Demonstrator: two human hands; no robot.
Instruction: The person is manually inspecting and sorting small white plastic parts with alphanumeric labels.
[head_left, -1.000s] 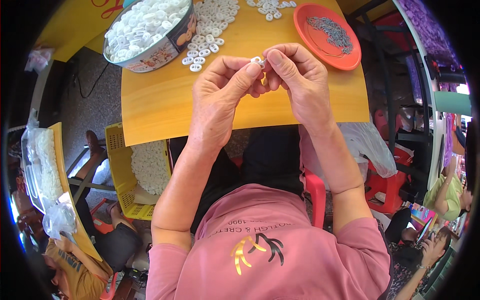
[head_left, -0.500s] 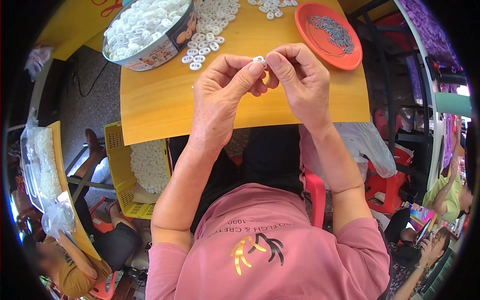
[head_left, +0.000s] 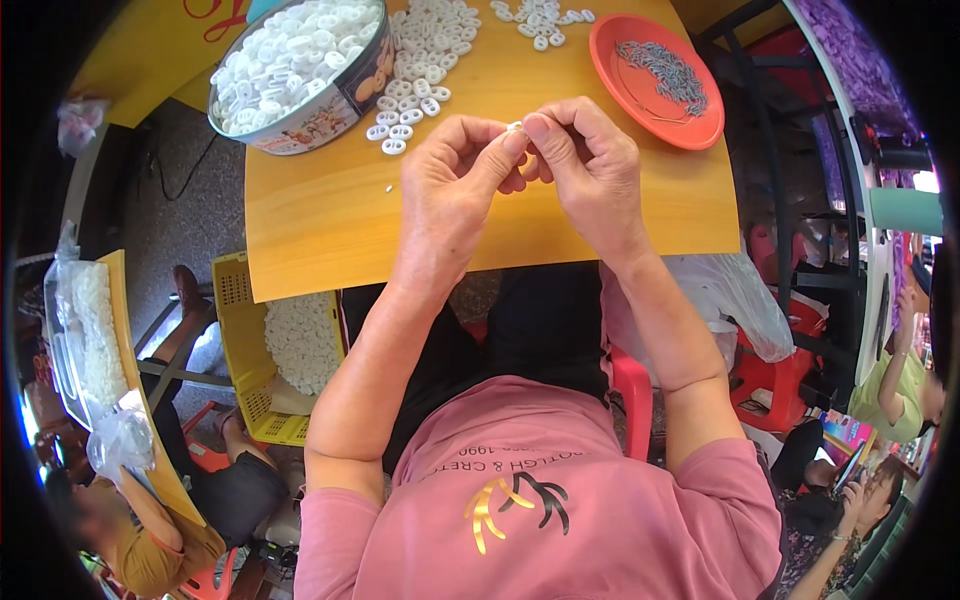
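Above the table, my left hand and my right hand meet at their fingertips. Between them they pinch a small white plastic piece, mostly covered by thumbs and fingers. Loose white oval two-holed plastic pieces lie just beyond my left hand, beside a round tin heaped with more of them. To the right of my right hand, an orange-red plate holds a pile of small grey metal parts, seemingly springs.
A yellow table carries these things, with another cluster of white pieces at its far side. Below its left edge stands a yellow crate of white pieces. Other people sit at far left and right; a red stool is at right.
My hands have tilted and drawn slightly closer together, so less of the white piece shows. The whole view has shifted a little; the table things have not visibly moved.
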